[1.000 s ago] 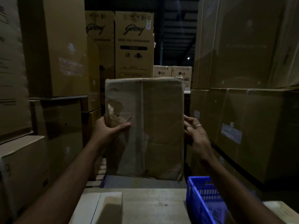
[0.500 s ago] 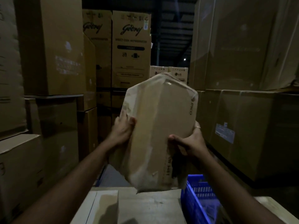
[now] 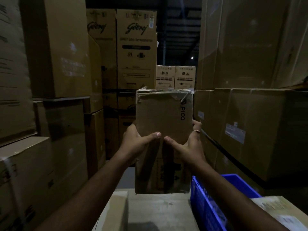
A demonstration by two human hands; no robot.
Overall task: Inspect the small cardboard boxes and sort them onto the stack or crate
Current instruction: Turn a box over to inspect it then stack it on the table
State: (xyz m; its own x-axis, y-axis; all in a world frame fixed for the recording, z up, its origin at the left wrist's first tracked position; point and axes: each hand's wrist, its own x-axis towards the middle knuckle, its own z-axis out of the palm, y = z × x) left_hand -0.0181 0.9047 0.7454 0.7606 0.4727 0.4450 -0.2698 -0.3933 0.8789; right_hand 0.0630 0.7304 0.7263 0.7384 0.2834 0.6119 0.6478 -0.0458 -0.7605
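Note:
A small brown cardboard box [image 3: 164, 117] marked PICO stands upright in mid-air at the centre of the head view, its top edge taped and torn. My left hand [image 3: 135, 142] grips its left side, thumb across the front face. My right hand [image 3: 187, 145], with a ring on one finger, grips the right side, thumb also on the front. The two thumbs nearly meet. A blue plastic crate [image 3: 210, 207] sits low on the right, partly behind my right forearm. Flat cardboard boxes [image 3: 158, 209] lie below the held box.
Tall stacks of large cartons wall in the left [image 3: 55, 50] and right [image 3: 253, 122] sides. Godrej cartons [image 3: 136, 47] and LG boxes [image 3: 175, 77] stand at the back of a narrow aisle. A labelled box [image 3: 280, 210] lies at the lower right. The place is dim.
The box has been turned in my hands, from its wide taped face through a tilt, to the PICO face held upright. Both hands shifted lower, thumbs onto the front.

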